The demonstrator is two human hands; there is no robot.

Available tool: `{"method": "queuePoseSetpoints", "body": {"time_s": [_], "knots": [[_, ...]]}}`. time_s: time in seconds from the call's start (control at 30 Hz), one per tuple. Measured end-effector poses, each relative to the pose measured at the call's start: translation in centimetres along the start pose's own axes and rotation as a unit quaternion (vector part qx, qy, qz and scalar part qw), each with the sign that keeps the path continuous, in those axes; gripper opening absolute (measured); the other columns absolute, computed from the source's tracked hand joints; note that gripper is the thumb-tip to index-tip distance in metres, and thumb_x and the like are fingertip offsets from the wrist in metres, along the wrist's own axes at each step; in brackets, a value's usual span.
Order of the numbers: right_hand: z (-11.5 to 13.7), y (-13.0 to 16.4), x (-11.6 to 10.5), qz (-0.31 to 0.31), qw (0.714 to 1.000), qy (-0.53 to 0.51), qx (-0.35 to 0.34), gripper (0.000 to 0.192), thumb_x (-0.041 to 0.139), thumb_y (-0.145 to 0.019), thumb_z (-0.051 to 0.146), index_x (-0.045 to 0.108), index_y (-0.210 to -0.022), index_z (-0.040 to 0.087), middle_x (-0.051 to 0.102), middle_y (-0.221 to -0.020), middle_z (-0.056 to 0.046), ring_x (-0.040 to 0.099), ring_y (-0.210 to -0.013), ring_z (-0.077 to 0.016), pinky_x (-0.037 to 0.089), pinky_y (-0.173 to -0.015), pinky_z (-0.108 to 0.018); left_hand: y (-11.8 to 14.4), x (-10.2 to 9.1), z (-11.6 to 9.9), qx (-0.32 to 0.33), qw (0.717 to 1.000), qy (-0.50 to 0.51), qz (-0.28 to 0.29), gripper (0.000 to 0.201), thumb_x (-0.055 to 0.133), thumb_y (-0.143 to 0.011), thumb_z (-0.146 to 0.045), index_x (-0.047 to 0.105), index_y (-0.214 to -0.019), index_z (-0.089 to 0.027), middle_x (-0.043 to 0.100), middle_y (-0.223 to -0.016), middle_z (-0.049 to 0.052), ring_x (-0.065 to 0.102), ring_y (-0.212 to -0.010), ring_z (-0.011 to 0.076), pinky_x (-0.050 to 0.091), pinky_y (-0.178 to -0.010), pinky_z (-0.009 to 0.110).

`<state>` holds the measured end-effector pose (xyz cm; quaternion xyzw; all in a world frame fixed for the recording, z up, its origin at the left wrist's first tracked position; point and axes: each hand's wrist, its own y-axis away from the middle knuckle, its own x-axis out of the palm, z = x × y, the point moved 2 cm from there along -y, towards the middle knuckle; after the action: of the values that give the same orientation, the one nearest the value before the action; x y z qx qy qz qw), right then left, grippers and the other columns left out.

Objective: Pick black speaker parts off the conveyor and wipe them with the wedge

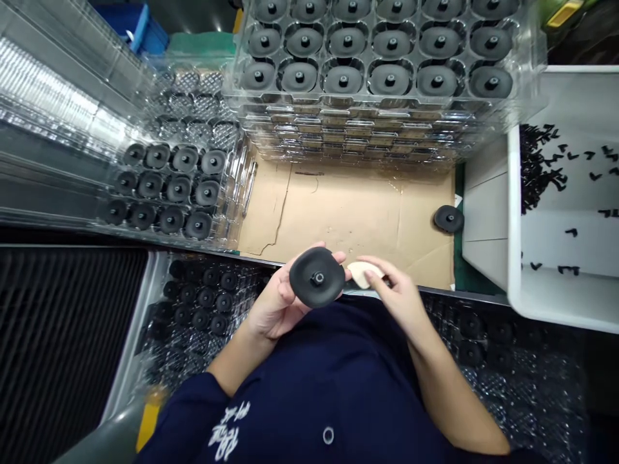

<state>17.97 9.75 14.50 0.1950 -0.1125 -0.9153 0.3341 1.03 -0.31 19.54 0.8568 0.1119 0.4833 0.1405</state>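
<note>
In the head view, my left hand is closed around the edge of a black plastic disc, rounded-square with a small raised stub in its middle. The disc faces up toward me, in front of my body. Close on its right, my right hand pinches a cream-coloured pad between thumb and fingers. The pad's far side is partly hidden by the fingers. Another black disc of the same kind lies on the cardboard's right side, away from both hands.
Stacked clear trays of black discs stand at the back. More trays sit at the left. A white bin with small black pieces is at the right. Cardboard covers the table, and trays also lie below its front edge.
</note>
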Motion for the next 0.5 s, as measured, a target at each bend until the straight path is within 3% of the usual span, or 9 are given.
{"method": "queuePoseSetpoints", "body": {"time_s": [0.07, 0.13, 0.2, 0.27, 0.33, 0.4, 0.5], "knots": [[3.6, 0.4, -0.9, -0.087, 0.992, 0.028, -0.084, 0.026, 0.053, -0.09, 0.032, 0.066, -0.111, 0.024, 0.069, -0.11, -0.003, 0.064, -0.094, -0.0183, 0.05, -0.077, -0.03, 0.0, 0.2, 0.2, 0.01, 1.0, -0.013, -0.004, 0.059, 0.078, -0.067, -0.047, 0.062, -0.121, -0.029, 0.064, -0.127, 0.006, 0.063, -0.111, 0.0242, 0.054, -0.091, 0.031], [7.2, 1.1, -1.0, -0.148, 0.964, 0.065, -0.212, 0.026, 0.051, -0.092, 0.025, 0.063, -0.115, 0.025, 0.068, -0.111, -0.002, 0.063, -0.092, -0.0161, 0.048, -0.076, -0.029, 0.1, 0.1, 0.5, 0.024, 0.999, -0.033, -0.027, 0.061, 0.079, -0.066, -0.046, 0.062, -0.121, -0.028, 0.065, -0.125, 0.006, 0.064, -0.109, 0.0235, 0.053, -0.091, 0.03], [9.6, 1.7, 0.2, -0.147, 0.92, 0.112, -0.347, 0.028, 0.049, -0.092, 0.019, 0.059, -0.118, 0.022, 0.069, -0.106, -0.003, 0.062, -0.088, -0.0147, 0.045, -0.078, -0.03, 0.2, -0.4, 0.9, 0.032, 0.996, -0.057, -0.062, 0.065, 0.08, -0.065, -0.047, 0.061, -0.123, -0.025, 0.066, -0.121, 0.008, 0.064, -0.108, 0.0235, 0.052, -0.092, 0.03], [10.6, 1.9, 1.9, -0.091, 0.888, 0.149, -0.425, 0.028, 0.046, -0.092, 0.016, 0.058, -0.118, 0.017, 0.07, -0.092, -0.003, 0.061, -0.079, -0.0134, 0.041, -0.075, -0.031, 0.2, -1.0, 1.0, 0.03, 0.992, -0.077, -0.091, 0.068, 0.081, -0.064, -0.045, 0.059, -0.124, -0.023, 0.068, -0.117, 0.009, 0.065, -0.106, 0.024, 0.053, -0.091, 0.03], [10.6, 1.5, 3.3, -0.022, 0.879, 0.175, -0.444, 0.026, 0.044, -0.093, 0.015, 0.059, -0.114, 0.014, 0.067, -0.077, -0.002, 0.056, -0.068, -0.012, 0.037, -0.068, -0.03, 0.2, -1.5, 0.9, 0.033, 0.989, -0.087, -0.114, 0.066, 0.083, -0.064, -0.039, 0.059, -0.123, -0.024, 0.068, -0.116, 0.007, 0.066, -0.103, 0.0232, 0.054, -0.089, 0.03], [10.7, 0.8, 3.9, 0.003, 0.877, 0.191, -0.441, 0.023, 0.044, -0.093, 0.015, 0.061, -0.108, 0.013, 0.065, -0.074, -0.001, 0.053, -0.064, -0.0115, 0.033, -0.064, -0.03, 0.1, -1.5, 0.6, 0.047, 0.987, -0.083, -0.126, 0.061, 0.085, -0.061, -0.037, 0.062, -0.116, -0.023, 0.07, -0.11, 0.004, 0.067, -0.1, 0.0203, 0.055, -0.086, 0.026], [11.1, 0.3, 3.5, -0.069, 0.879, 0.194, -0.431, 0.023, 0.043, -0.094, 0.017, 0.061, -0.108, 0.013, 0.067, -0.079, -0.003, 0.054, -0.067, -0.0118, 0.033, -0.067, -0.031, -0.1, -0.5, 0.3, 0.036, 0.99, -0.066, -0.121, 0.052, 0.086, -0.057, -0.041, 0.068, -0.102, -0.02, 0.072, -0.094, 0.001, 0.067, -0.097, 0.0165, 0.052, -0.083, 0.019]]}}
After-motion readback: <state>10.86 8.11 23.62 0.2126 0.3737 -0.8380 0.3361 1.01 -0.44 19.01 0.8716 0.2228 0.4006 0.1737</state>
